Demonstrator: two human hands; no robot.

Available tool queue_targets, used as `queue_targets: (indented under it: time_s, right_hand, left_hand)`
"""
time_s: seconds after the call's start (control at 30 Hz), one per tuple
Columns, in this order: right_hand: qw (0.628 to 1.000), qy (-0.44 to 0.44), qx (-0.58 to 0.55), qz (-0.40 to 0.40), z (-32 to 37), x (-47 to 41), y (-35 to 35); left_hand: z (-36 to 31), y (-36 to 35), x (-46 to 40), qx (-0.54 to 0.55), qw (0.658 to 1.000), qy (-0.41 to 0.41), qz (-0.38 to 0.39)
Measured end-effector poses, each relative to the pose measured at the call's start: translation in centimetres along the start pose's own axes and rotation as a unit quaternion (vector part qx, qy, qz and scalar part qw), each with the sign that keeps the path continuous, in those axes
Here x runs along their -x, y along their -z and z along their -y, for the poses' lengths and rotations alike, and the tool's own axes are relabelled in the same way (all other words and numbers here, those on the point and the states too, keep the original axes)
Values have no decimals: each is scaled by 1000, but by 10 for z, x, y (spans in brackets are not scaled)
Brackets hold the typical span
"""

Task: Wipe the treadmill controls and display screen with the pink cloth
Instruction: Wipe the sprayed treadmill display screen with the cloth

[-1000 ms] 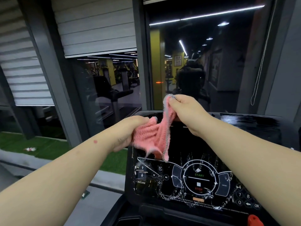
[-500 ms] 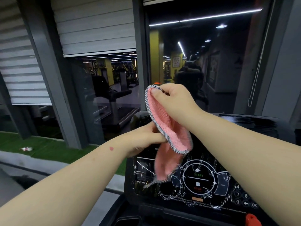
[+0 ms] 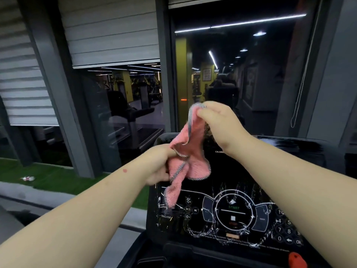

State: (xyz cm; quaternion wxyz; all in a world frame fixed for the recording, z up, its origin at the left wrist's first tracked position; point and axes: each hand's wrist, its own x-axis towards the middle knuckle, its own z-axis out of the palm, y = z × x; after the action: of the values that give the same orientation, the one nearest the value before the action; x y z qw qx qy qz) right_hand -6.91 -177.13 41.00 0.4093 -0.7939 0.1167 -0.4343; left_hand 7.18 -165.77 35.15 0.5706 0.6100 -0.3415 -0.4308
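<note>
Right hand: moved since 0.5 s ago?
Yes. The right hand, pinching the pink cloth, has shifted right relative to the treadmill console; the left hand grips the cloth lower down.

A big dark window (image 3: 231,74) fills the wall ahead, set between grey frame posts (image 3: 166,74). Pale roller blinds (image 3: 112,29) hang partway down on the left. The glass mirrors a gym: yellow pillars (image 3: 181,78), exercise machines (image 3: 131,113) and long strip lights (image 3: 241,23) on the ceiling. A thin blind cord (image 3: 298,93) hangs at right. Outside, low at left, lie green turf (image 3: 58,176) and a grey kerb (image 3: 38,192).
</note>
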Motion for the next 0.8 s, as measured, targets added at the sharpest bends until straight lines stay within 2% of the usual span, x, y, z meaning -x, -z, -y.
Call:
queue_targets:
  time_s: [0.03, 0.1, 0.13, 0.17, 0.2, 0.23, 0.27, 0.3, 0.37, 0.4, 0.47, 0.53, 0.63, 0.7, 0.77, 0.8]
  right_hand:
    - [999, -4, 6, 36, -4, 3, 4]
    - [986, -32, 96, 132, -12, 10, 10]
    - [961, -57, 174, 205, -15, 15, 12]
    - [920, -85, 257, 284, -18, 20, 13]
    - [878, -113, 324, 334, -21, 25, 12]
    - [859, -132, 356, 344, -23, 29, 10]
    - [866, -138, 361, 318, -24, 30, 6]
    - [890, -138, 339, 271, -26, 32, 2]
    - [944, -168, 212, 190, -26, 34, -9]
    - [955, -204, 117, 182, -26, 35, -16]
    - [936, -285, -57, 200, -25, 41, -30]
    - [908, -333, -172, 184, -26, 46, -39]
    - [881, -351, -307, 78, -28, 44, -42]
    - [891, -335, -307, -9, -30, 39, -39]
    - [933, -277, -215, -77, -33, 36, -27]
    - [955, -227, -166, -100, -35, 35, -20]
  left_hand:
    - [-3, 3, 0, 38, 999, 11, -20]
    - [-9, 9, -1, 101, 993, 20, -59]
    - [-11, 13, -3, 109, 991, 10, -77]
    - [-13, 16, -4, 107, 990, -6, -95]
    - [-14, 19, -4, 97, 989, -22, -111]
    - [-15, 20, -5, 86, 988, -35, -124]
    - [-16, 21, -5, 76, 987, -47, -131]
    - [-17, 19, -5, 62, 987, -60, -134]
    - [-18, 14, -2, 22, 986, -82, -143]
    - [-18, 9, 1, 8, 986, -92, -137]
    - [-18, -4, 6, -8, 988, -111, -105]
    - [-19, -13, 10, -2, 991, -119, -66]
    - [-23, -11, 10, 105, 990, -96, -12]
    - [-26, -8, 7, 98, 989, -104, -23]
    - [-26, -1, 0, -12, 985, -144, -95]
    - [-24, 5, -5, -88, 971, -175, -136]
